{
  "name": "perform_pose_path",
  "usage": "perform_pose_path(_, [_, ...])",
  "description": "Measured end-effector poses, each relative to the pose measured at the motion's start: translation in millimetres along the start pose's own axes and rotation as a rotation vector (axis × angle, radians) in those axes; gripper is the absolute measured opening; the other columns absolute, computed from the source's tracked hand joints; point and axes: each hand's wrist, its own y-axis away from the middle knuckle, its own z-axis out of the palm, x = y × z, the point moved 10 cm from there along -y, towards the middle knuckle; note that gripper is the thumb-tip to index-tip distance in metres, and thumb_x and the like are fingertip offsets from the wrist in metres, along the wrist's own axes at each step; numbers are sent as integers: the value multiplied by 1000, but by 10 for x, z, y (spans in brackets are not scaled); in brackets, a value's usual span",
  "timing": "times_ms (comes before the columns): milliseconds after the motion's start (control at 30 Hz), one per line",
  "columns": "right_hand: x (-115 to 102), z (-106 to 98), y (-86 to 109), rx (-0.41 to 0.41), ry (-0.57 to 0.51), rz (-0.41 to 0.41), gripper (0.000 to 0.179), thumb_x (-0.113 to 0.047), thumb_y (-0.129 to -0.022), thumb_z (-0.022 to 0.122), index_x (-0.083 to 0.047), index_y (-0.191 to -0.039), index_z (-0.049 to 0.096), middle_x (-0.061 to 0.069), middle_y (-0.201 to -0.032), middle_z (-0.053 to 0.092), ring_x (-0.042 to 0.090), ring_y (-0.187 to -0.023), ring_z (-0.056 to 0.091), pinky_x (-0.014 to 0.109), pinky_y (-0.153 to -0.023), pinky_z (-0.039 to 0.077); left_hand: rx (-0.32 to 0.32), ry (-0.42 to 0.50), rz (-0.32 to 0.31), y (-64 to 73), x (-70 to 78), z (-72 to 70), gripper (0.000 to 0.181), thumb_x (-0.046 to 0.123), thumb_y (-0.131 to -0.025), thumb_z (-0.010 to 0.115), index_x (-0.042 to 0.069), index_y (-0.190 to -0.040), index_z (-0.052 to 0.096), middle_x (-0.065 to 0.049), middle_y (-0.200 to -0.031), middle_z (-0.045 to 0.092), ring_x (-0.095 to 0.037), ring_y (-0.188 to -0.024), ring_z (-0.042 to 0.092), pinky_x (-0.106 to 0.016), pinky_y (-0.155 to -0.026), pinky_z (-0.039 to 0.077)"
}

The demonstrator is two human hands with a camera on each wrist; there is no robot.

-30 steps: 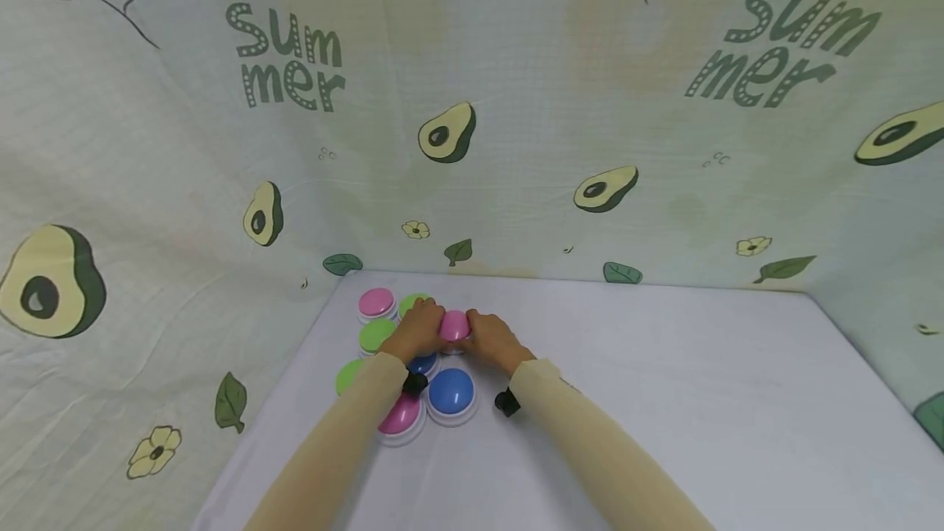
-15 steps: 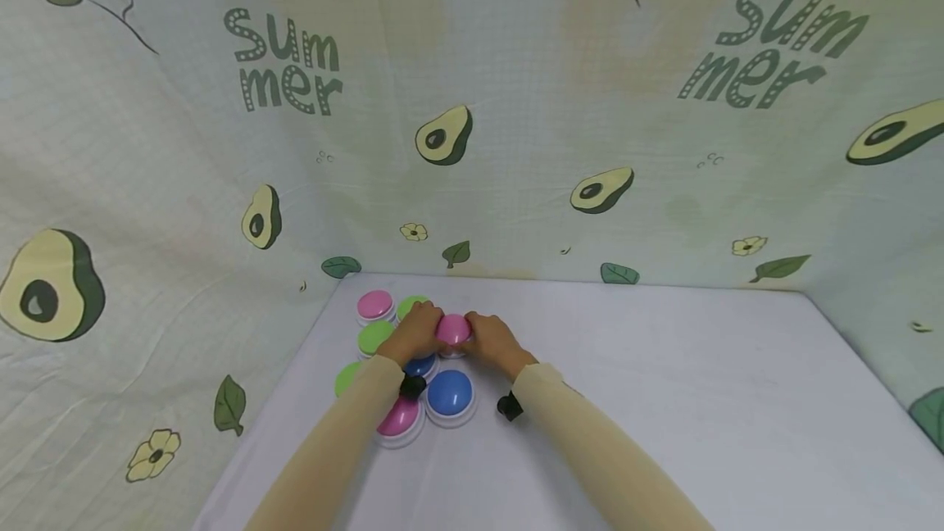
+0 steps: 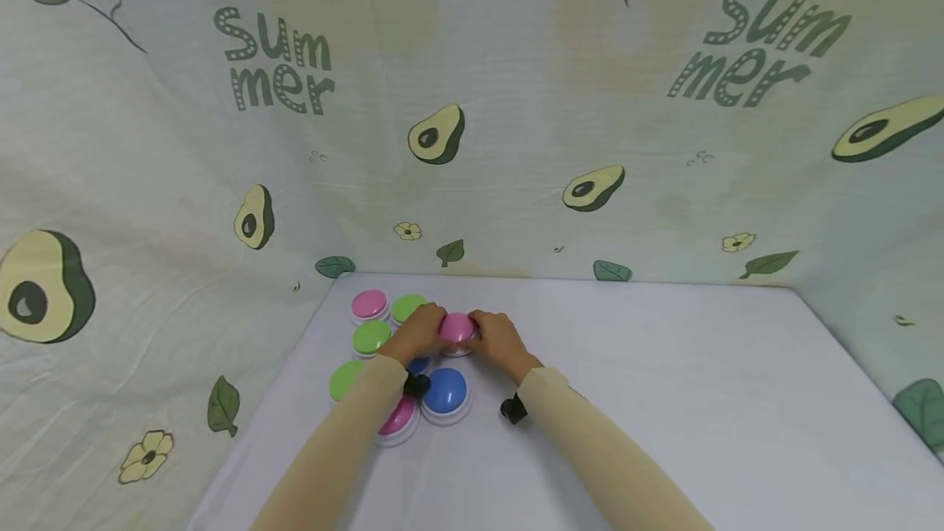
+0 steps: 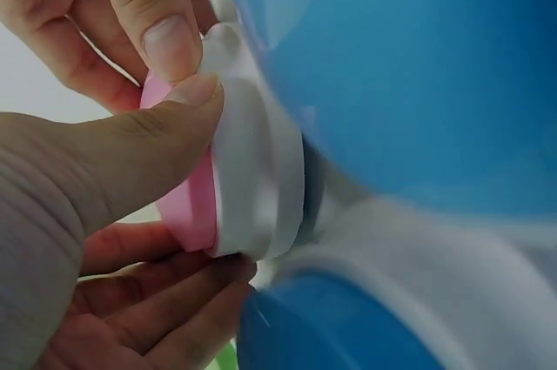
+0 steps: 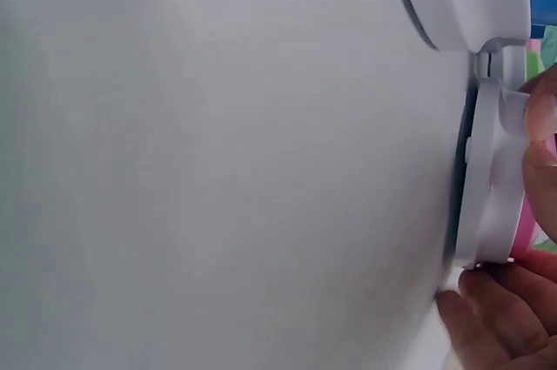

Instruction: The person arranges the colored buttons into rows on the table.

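Note:
A pink dome push button (image 3: 457,327) on a round white base is gripped from both sides, with my left hand (image 3: 419,333) at its left and my right hand (image 3: 503,342) at its right. In the left wrist view both thumbs meet at the near side of its white base (image 4: 257,152), and the left fingers (image 4: 178,309) curl under the far side. Close over the tabletop, the base (image 5: 487,178) shows in the right wrist view with the right fingers (image 5: 505,309) around its edge. A blue button (image 3: 446,390) stands just nearer the body.
Left of the hands stand a pink button (image 3: 369,303), several green buttons (image 3: 372,337) and another pink one (image 3: 398,416) partly behind the left sleeve. A second blue button (image 3: 418,365) is mostly hidden by the left wrist. A printed cloth (image 3: 516,129) walls the white table (image 3: 664,383).
The held pink button has shifted slightly right, away from the green and blue ones, with both hands still gripping it. The head view has turned a little to the right.

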Motion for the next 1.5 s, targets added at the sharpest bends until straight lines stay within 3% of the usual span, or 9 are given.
perform_pose_path(167, [96,-88,49,32,-21,-2,40,-7,-87,84,8,-121,70,19,-109,75,28,-92,68,44,-87,60,5,14,21,-47,131,25,42,17,-85,88,-4,-115,67,-14,-107,65,-28,-99,59,-46,-100,54])
perform_pose_path(400, [268,-207,134,50,-54,29,42,-7,-88,83,9,-124,69,22,-118,74,35,-108,71,46,-97,60,25,21,66,-96,325,56,41,17,-85,88,-3,-116,68,-14,-109,66,-29,-104,60,-46,-103,53])
perform_pose_path(533, [360,-299,181,61,-47,52,41,-7,-88,83,8,-124,70,21,-119,74,35,-109,71,47,-98,59,41,45,92,-146,436,81,43,17,-83,90,-4,-115,69,-15,-108,67,-30,-104,61,-47,-103,53])
perform_pose_path(733, [506,-432,270,76,-36,83,41,-9,-88,84,7,-125,70,20,-121,74,35,-113,70,47,-101,58,43,71,98,-273,567,195,46,18,-80,93,-4,-114,71,-14,-105,68,-28,-101,62,-46,-101,54])
perform_pose_path(967, [670,-555,358,82,-28,102,45,-8,-88,84,8,-127,69,22,-124,73,37,-116,69,47,-102,57,44,128,49,-362,685,316,52,17,-80,92,-4,-123,70,-15,-111,69,-29,-105,63,-47,-104,54])
perform_pose_path(1500, [1004,-840,563,82,-23,192,48,-8,-91,82,9,-132,65,23,-130,70,37,-123,66,48,-106,55,82,207,122,-489,1087,471,50,12,-84,89,-7,-126,69,-20,-119,69,-33,-115,63,-48,-107,54])
